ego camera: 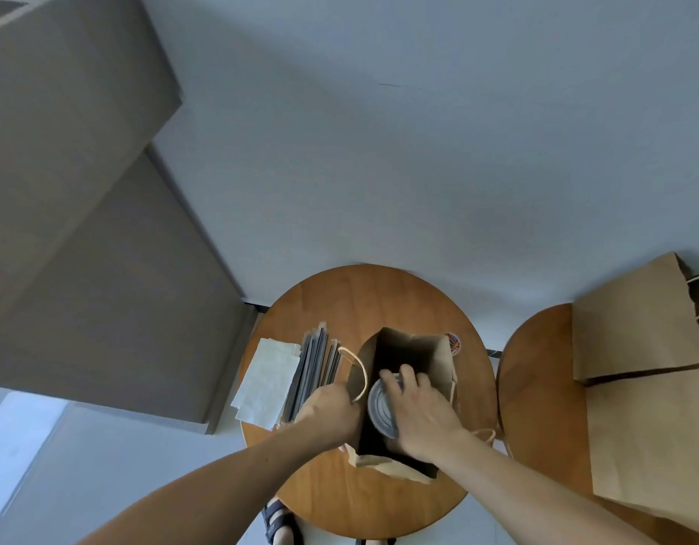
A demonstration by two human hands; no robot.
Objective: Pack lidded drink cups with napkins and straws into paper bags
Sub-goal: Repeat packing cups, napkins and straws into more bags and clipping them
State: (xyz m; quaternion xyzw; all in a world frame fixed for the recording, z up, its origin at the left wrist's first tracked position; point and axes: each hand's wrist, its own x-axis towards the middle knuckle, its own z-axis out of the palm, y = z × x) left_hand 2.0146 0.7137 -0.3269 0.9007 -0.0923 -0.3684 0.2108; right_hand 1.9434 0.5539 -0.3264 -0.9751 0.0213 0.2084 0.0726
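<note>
Paper bag [426, 356] open | right hand [422, 411] grips cup [381, 407] (lidded) | left hand [332, 411] grips bag rim.

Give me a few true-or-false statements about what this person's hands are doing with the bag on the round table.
1. The right hand grips a lidded cup from above, at the mouth of the open paper bag. True.
2. The left hand is picking up a napkin. False: it holds the bag's left edge, near the handle.
3. The straws lie between the napkins and the bag. True.
4. The open bag lies flat on the round table. False: it stands upright with its mouth open.
5. More paper bags sit on a second table to the right. True.
</note>
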